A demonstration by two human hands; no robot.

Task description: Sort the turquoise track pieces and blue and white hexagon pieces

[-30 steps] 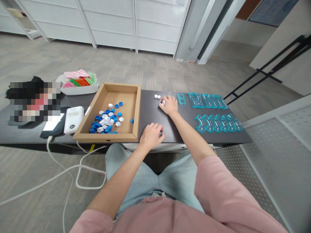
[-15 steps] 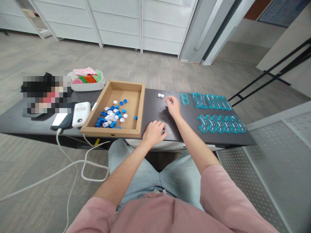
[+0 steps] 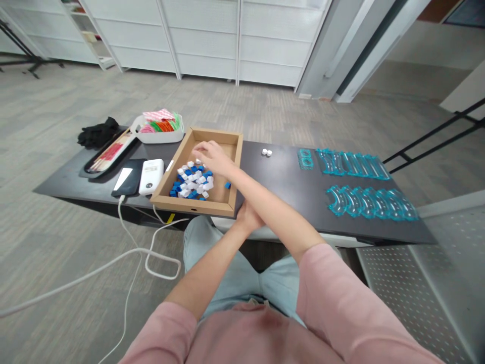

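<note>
My right hand (image 3: 212,156) hovers over the cardboard box (image 3: 230,208), its fingers bent and apart above a pile of small white pieces (image 3: 186,193) and blue pieces (image 3: 173,193). Nothing shows between those fingers. At the table's front edge, just right of the box, rests my left hand (image 3: 249,216); the right forearm crosses over it and hides its fingers. Two small white hexagonal pieces (image 3: 267,152) sit side by side on the dark table (image 3: 280,177), away from both hands.
Clear teal-edged plastic parts lie to the right: small square frames (image 3: 305,159), a row of straight tracks (image 3: 352,164) and curved tracks (image 3: 371,202). Left of the box are a white power bank (image 3: 151,176), a phone (image 3: 129,178), a black tray (image 3: 109,154) and a white basket (image 3: 166,136).
My right hand has swung left from beside the two white pieces into the box, its forearm now crossing over my left hand. The view has shifted left.
</note>
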